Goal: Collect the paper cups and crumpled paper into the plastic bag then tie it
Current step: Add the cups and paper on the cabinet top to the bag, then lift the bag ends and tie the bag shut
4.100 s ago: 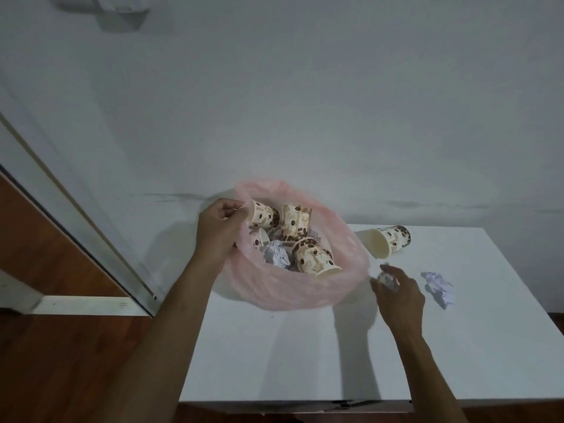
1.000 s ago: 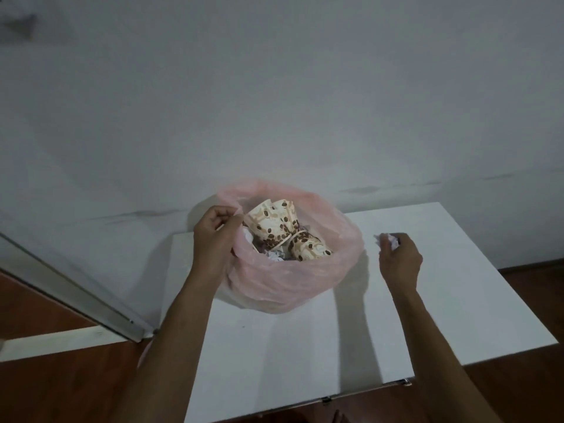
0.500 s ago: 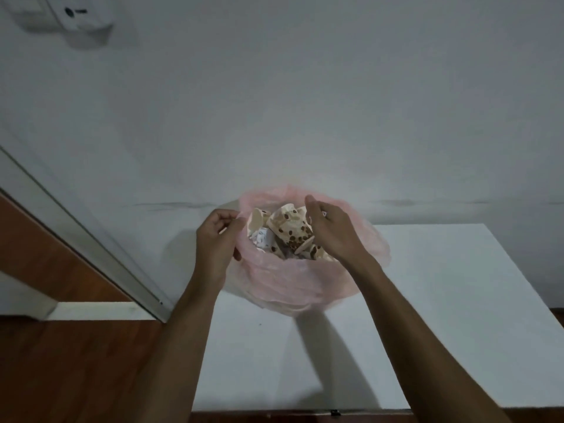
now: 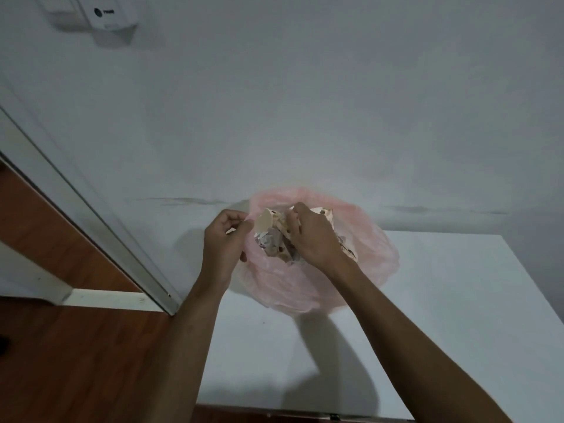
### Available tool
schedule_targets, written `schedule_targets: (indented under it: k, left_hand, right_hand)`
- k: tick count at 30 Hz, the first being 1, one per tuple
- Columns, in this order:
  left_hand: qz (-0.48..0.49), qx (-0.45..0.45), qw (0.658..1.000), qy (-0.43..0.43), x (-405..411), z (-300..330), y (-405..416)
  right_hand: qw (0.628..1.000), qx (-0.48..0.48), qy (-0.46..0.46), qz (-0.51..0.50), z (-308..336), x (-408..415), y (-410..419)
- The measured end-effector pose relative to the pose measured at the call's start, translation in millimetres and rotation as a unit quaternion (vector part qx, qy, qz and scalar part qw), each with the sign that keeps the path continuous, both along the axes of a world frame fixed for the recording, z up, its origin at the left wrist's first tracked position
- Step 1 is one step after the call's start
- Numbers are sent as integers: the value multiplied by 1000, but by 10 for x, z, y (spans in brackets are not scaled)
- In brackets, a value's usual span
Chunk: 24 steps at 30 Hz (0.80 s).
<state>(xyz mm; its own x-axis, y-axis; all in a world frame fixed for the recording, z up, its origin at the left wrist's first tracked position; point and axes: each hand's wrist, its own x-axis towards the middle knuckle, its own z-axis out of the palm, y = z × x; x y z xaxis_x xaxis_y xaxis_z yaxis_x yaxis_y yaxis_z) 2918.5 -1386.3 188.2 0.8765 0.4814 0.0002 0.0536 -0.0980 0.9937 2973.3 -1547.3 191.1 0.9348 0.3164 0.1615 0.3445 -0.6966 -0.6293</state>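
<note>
White table (image 4: 442,331) nearest. Left hand (image 4: 224,241) pinching pink plastic bag (image 4: 369,264) rim. Right hand (image 4: 311,236) just beside, fingers curled inside bag mouth over paper cups (image 4: 265,221) and crumpled paper (image 4: 270,241); grasp unclear. Wall (image 4: 305,102) beyond.

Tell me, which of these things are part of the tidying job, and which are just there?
Part of the job:
- pink plastic bag, open on the white table
- paper cups and crumpled paper inside it
- left hand pinching the bag's rim
- right hand over the bag's mouth

Just there:
- wall box
- door frame
- wooden floor
</note>
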Motion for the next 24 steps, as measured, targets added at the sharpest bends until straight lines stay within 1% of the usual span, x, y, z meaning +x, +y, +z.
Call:
schedule_targets:
  k: [3,4,6,7,9,11,12,13,14,16,18,19,21,23,24]
  left_hand:
    - [8,17,1000,-7,24,-15,14]
    - [12,18,1000,-9,37,-17,19]
    - [23,23,999,-9,58,-11,20]
    - [28,26,999,-3,63,-5,24]
    - [30,25,998,40,72,24,24]
    - [16,-13,992,128,91,84,19]
    - [4,-44,985,170,93,109,16]
    - [-11,-67,977,204,81,134,10]
    - [-28,-68,971,228,65,137,12]
    - [-58,-36,968,242,38,105,37]
    - [-79,-23,971,225,21,53,83]
    - [-84,-29,973,215,22,49,100]
    - [-86,-66,972,206,35,68,138]
    - [-92,-98,968,212,55,107,165]
    - [-96,-103,968,210,55,147,171]
  right_hand:
    - [998,-42,50,25,-10,-48,15]
    - [996,-38,74,32,16,-63,13]
    - [993,5,107,41,80,-78,-42]
    - [994,28,96,35,94,-60,-100]
    - [998,42,30,-29,103,33,-261]
    - [991,16,-40,-129,60,162,-466]
    - [982,-11,-49,-180,32,218,-582]
    - [972,-45,-25,-231,-9,280,-705]
    - [959,-79,31,-271,-46,325,-836]
    - [929,-106,180,-306,-132,391,-1083]
    - [914,-74,298,-266,-216,412,-1274]
    - [910,-42,338,-237,-259,408,-1340]
    - [906,3,373,-200,-327,396,-1415]
    - [913,26,354,-200,-352,399,-1441]
    - [913,66,344,-207,-346,416,-1448]
